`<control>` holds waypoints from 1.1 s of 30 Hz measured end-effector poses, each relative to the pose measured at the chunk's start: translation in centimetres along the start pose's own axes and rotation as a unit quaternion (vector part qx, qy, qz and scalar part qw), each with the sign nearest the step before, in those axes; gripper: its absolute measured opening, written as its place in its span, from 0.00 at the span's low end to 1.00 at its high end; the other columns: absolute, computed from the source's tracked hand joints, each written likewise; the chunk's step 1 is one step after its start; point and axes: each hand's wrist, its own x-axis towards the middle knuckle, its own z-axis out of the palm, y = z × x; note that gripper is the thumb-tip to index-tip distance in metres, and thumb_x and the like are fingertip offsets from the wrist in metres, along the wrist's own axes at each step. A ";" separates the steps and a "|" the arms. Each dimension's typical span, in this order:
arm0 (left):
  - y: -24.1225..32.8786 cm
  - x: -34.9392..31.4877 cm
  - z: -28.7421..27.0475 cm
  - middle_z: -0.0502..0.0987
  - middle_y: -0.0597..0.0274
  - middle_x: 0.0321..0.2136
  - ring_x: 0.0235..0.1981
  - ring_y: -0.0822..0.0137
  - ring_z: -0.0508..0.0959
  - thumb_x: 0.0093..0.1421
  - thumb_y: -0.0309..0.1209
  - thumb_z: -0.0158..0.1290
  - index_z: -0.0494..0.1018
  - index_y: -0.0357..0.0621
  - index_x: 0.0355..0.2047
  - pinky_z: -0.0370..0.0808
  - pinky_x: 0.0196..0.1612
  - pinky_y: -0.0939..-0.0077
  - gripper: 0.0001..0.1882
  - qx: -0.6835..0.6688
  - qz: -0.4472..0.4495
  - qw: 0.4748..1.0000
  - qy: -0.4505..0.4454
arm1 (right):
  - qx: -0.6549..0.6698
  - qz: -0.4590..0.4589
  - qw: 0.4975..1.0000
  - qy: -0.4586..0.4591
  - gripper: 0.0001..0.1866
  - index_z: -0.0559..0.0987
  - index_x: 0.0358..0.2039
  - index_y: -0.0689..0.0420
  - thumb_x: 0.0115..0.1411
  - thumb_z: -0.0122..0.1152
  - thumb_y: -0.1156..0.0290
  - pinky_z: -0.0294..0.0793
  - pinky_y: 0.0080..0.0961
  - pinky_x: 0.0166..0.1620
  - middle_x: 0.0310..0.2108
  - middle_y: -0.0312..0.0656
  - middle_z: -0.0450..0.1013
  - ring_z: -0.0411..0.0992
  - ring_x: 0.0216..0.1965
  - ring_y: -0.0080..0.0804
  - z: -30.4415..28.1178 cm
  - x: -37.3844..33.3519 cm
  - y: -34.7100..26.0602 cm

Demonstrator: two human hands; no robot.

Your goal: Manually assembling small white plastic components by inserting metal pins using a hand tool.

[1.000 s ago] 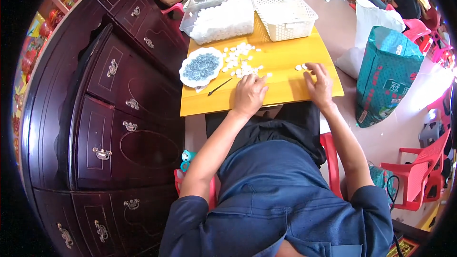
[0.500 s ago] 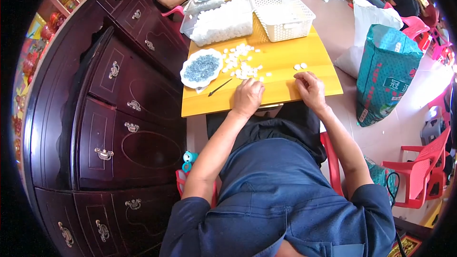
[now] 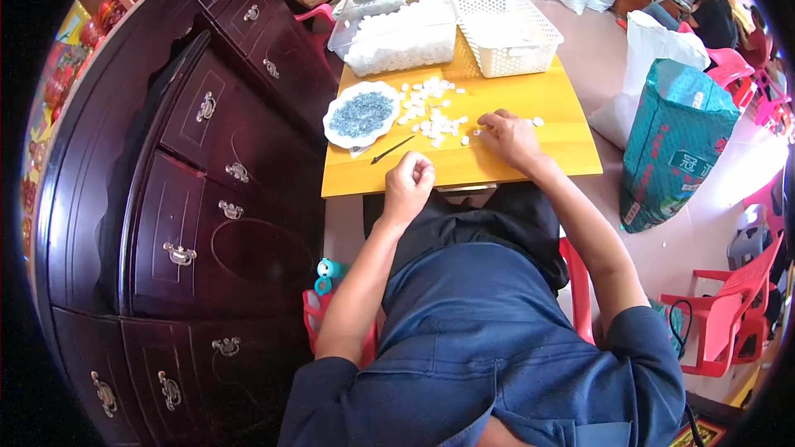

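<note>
Left hand [image 3: 408,179] fisted, contents hidden; right hand [image 3: 508,137] fingertips on white pieces [image 3: 431,116], grip unclear

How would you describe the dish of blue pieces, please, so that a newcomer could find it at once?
Start at the yellow table beside the dark wooden cabinet. At its left edge, nearest the cabinet, sits a round white plate heaped with small blue-grey pieces. Unlike the loose white pieces scattered beside it and the white basket beyond, it alone holds blue contents.

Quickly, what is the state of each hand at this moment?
Left hand: closed in a fist over the table edge; what it holds cannot be told.
Right hand: fingers bent, touching the small white pieces.
</note>
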 end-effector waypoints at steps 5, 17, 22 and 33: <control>-0.9 0.1 -0.2 0.73 0.75 0.24 0.22 0.86 0.70 0.65 0.22 0.55 0.74 0.39 0.34 0.69 0.25 0.86 0.02 -0.042 -0.027 0.999 0.010 | -0.025 -0.026 0.999 0.001 0.08 0.84 0.35 0.54 0.58 0.65 0.65 0.79 0.42 0.45 0.34 0.47 0.78 0.79 0.39 0.49 1.6 0.5 0.0; -0.7 -0.2 -0.2 0.72 0.75 0.25 0.22 0.85 0.70 0.68 0.25 0.55 0.75 0.40 0.38 0.73 0.24 0.85 0.02 -0.124 -0.114 0.985 -0.023 | -0.060 -0.019 0.998 0.003 0.08 0.79 0.33 0.56 0.60 0.64 0.65 0.78 0.44 0.43 0.34 0.49 0.78 0.78 0.38 0.51 2.8 0.5 0.7; -0.8 -0.2 -0.2 0.74 0.72 0.24 0.19 0.84 0.70 0.66 0.22 0.55 0.74 0.38 0.37 0.70 0.21 0.85 0.01 -0.161 -0.117 0.980 0.003 | -0.007 -0.007 0.999 0.050 0.07 0.77 0.34 0.56 0.61 0.62 0.66 0.78 0.45 0.39 0.32 0.49 0.79 0.78 0.35 0.52 3.1 -0.2 0.8; 0.5 -0.6 0.2 0.74 0.70 0.29 0.20 0.83 0.71 0.64 0.20 0.56 0.72 0.38 0.39 0.70 0.22 0.85 0.05 -0.190 -0.097 0.977 -0.019 | 0.234 0.107 0.966 0.011 0.08 0.82 0.41 0.59 0.64 0.65 0.70 0.76 0.26 0.34 0.29 0.42 0.80 0.76 0.26 0.26 -0.5 -4.4 -4.4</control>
